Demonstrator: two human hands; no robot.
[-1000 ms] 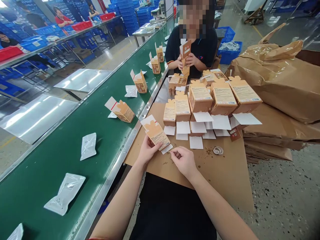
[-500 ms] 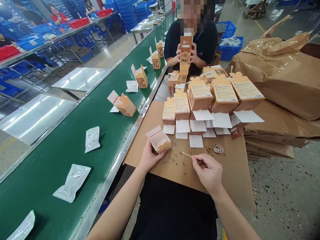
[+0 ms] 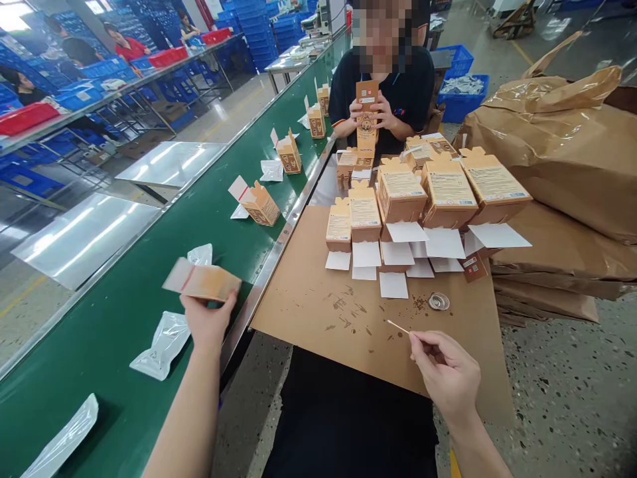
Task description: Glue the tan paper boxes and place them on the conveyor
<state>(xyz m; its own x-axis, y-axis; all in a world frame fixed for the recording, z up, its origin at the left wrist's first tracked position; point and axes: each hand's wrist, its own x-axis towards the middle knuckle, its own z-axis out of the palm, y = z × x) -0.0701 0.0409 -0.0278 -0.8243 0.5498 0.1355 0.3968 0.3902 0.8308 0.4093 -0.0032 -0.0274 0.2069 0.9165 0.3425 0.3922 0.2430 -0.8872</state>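
Observation:
My left hand (image 3: 206, 322) is closed on a small tan carton (image 3: 212, 281) with its white flap open, held over the green conveyor belt (image 3: 114, 372). The carton is slightly blurred and partly covers a silvery pouch (image 3: 200, 255) behind it. Another silvery pouch (image 3: 166, 346) lies on the belt just below my left hand. Between the thumb and fingers of my right hand (image 3: 445, 372) is a cotton swab (image 3: 397, 326), its white tip pointing left above the brown cardboard sheet (image 3: 298, 292). A small clear dish (image 3: 438, 301) sits on the cardboard, beyond my right hand.
Rows of cartons (image 3: 403, 192) with white flaps hanging stand at the back of the cardboard. Open cartons (image 3: 259, 204) and pouches (image 3: 271, 170) line the belt. Opposite, a person (image 3: 381, 99) holds a carton. Brown paper-wrapped bundles (image 3: 557, 159) are at right. Wet marks spot the cardboard.
My left hand has carried the carton from the cardboard leftward over the belt. My right hand, with the swab, has shifted slightly right and down. The person opposite has lowered their carton a little.

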